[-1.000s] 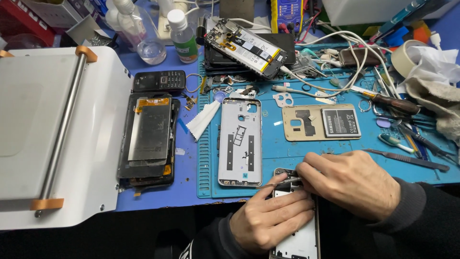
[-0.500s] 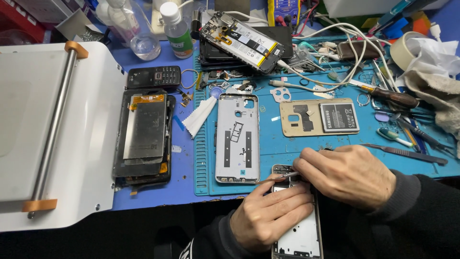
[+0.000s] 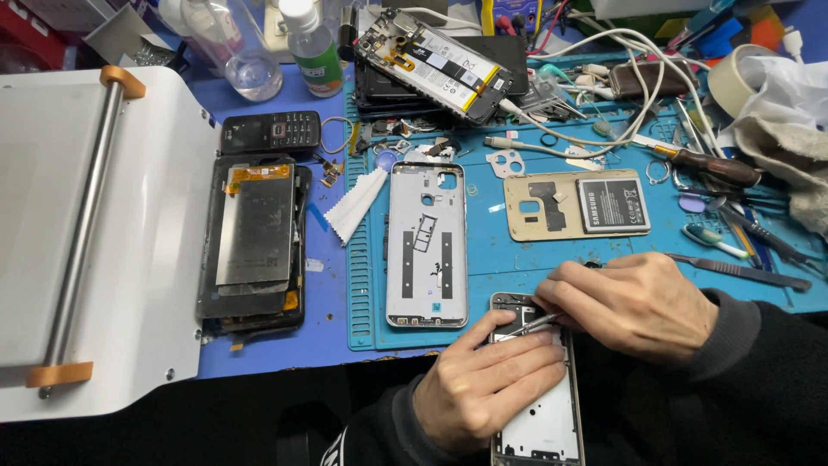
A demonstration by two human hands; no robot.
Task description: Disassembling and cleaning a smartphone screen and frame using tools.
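- Head view: my left hand (image 3: 483, 384) is clasping the opened phone (image 3: 539, 414) at the table's near edge, fingers wrapped across its upper half, thumb on its left side.
- My right hand (image 3: 634, 302) is pinching tweezers (image 3: 528, 325), their tips touching the phone's top end, just under the camera cut-out.
- Compared with half a second ago, both hands are staying on the phone; the tweezers' tip is still working at the same top corner, and the phone is lying in the same spot, overhanging the blue mat (image 3: 517, 259).
- The whole bench is sitting slightly lower and to the left in the picture than a second ago; nothing on it is shifting.
- Just beyond my left hand the grey back cover (image 3: 426, 246) is lying flat on the mat.
- Farther right, the battery (image 3: 613, 204) is resting on a tan plate (image 3: 552, 207).
- At far left the white machine (image 3: 95, 242) is sitting beside a dismantled screen (image 3: 254, 242).
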